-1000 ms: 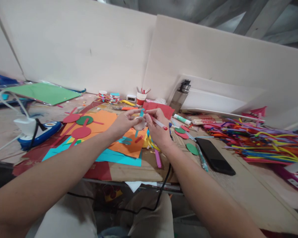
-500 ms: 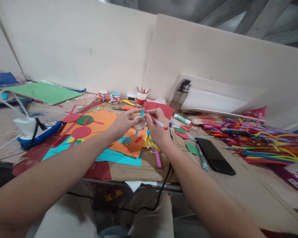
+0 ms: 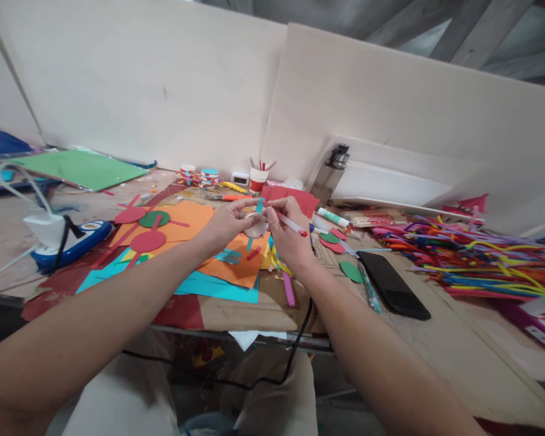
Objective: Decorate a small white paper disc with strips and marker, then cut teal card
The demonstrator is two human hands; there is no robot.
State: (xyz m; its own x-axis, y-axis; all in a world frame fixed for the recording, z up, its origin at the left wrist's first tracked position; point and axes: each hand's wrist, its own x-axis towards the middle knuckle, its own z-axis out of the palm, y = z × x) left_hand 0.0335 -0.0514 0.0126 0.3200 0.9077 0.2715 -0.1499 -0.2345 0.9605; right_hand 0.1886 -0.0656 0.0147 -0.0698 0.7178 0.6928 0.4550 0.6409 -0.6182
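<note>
My left hand (image 3: 223, 227) is closed on a small white round piece that looks like a paper cup (image 3: 255, 227). Blue paper strips stick out above and below it. In my right hand (image 3: 291, 242) is a pen (image 3: 294, 225) with a pale barrel and a red end, its other end hidden by the fingers. The right fingertips meet the cup's upper right side. Below both hands lie an orange paper sheet (image 3: 236, 270) and cut blue strips (image 3: 227, 257).
Red paper circles on strips (image 3: 148, 242) lie at left, near a blue power strip (image 3: 84, 242). A black phone (image 3: 393, 284) and a heap of pipe cleaners (image 3: 472, 257) are at right. Behind stand a cup of pens (image 3: 258, 180) and a dark bottle (image 3: 329, 178).
</note>
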